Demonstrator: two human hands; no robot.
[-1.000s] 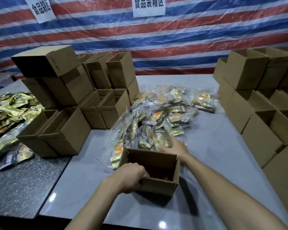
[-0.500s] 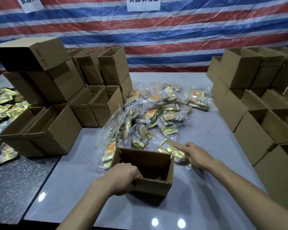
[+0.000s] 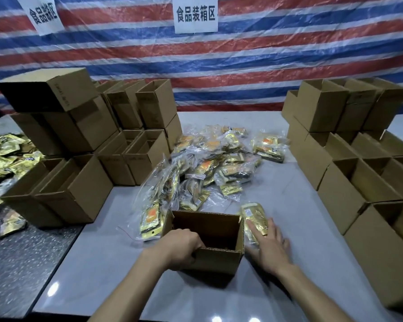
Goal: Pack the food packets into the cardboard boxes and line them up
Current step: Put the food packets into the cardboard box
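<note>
Open box (image 3: pixel 215 238) sits at the near edge of the pale table (image 3: pixel 289 205), top flaps up, and that box is the anchor for everything here. The left hand (image 3: pixel 182 248) is clamped on the box's near wall at its left corner, fingers curled over the rim and into the opening. The right hand (image 3: pixel 269 246) lies just to the right of the box, flat and spread, fingers pressing down on a gold packet (image 3: pixel 254 217) that rests on the table touching the box's right wall; the hand is not closed around it, and motion blur smears the fingertips. What lies inside the box, I cannot tell; the interior is dark.

Directly behind the box spreads the heap of packets (image 3: pixel 209 166), gold and orange in clear wrap, a few of them leaning against the box's back left corner. To the left of the box stand the empty cartons (image 3: pixel 79 189), stacked in two tiers, some open at the top. To the right of the box is another bank of cartons (image 3: pixel 349 182), also open-topped and set in rows. Far left of the box, on a darker speckled counter (image 3: pixel 14 263), lies a second spread of gold packets (image 3: pixel 5 154). Behind it all hangs a red, white and blue striped tarp (image 3: pixel 265 54) with two white paper signs (image 3: pixel 196 15)
</note>
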